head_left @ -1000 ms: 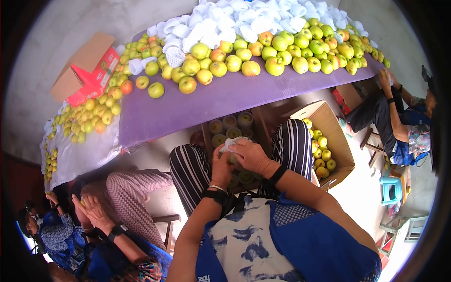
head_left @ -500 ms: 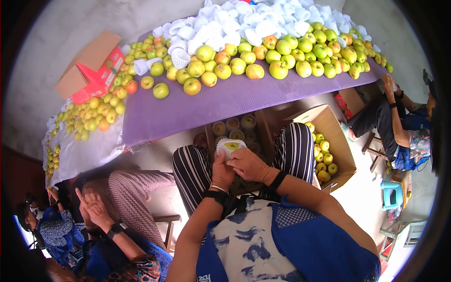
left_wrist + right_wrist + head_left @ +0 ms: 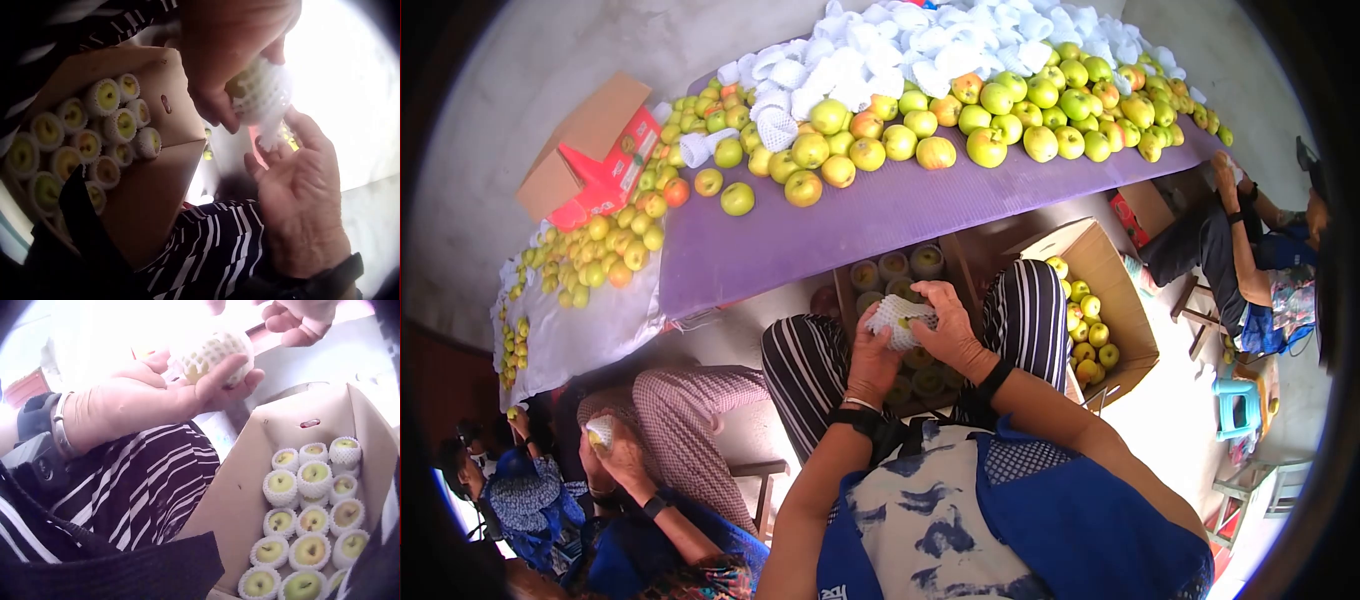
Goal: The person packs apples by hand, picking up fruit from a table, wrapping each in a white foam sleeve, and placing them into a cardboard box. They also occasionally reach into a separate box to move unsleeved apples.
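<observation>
A: Grip state?
B: Left hand (image 3: 870,362) is clamped round an apple (image 3: 241,86) in a foam net (image 3: 267,94). Right hand (image 3: 946,332) isn't gripping: fingers loose, palm toward the apple.
A: Where's the apple?
B: Mid-air, short of the near edge of the purple table (image 3: 800,242). In the head view it sits in front of the carton (image 3: 231,481), between the carton's left and right edges. Wrapped apples (image 3: 314,473) stand in there, most stem end up.
A: Key relation?
B: Net's free end. In the left wrist view the net's long axis runs from the left grip toward the right fingertips, so right is nearer that end; left has the apple's body.
A: Right touching the net?
B: Can't tell.
</observation>
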Demonstrator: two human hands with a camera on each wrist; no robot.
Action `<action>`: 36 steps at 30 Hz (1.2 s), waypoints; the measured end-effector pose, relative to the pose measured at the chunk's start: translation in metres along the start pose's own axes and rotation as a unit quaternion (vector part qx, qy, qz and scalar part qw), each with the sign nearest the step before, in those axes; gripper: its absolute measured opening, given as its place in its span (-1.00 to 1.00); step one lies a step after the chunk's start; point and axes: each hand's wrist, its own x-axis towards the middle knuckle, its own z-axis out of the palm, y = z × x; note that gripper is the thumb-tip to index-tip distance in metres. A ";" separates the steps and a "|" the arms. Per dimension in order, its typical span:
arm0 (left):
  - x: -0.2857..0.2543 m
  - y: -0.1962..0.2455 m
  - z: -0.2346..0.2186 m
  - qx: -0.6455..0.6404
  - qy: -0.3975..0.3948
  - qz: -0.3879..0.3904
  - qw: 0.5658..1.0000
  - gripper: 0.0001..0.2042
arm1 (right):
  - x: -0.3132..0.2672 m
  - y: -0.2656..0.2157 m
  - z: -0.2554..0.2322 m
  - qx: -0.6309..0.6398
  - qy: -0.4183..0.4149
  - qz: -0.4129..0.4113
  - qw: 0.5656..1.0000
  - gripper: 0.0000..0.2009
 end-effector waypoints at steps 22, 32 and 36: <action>-0.008 0.009 0.011 -0.020 -0.098 -0.089 0.991 -0.49 | 0.005 0.037 0.002 0.315 -0.098 0.363 0.872 -0.78; 0.001 -0.003 0.009 -0.107 -0.099 -0.099 0.984 -0.51 | -0.004 0.038 0.016 0.086 0.061 0.180 0.978 -0.78; 0.002 -0.005 0.006 -0.137 -0.057 -0.115 0.982 -0.52 | -0.005 0.024 0.013 0.043 0.041 0.186 0.981 -0.83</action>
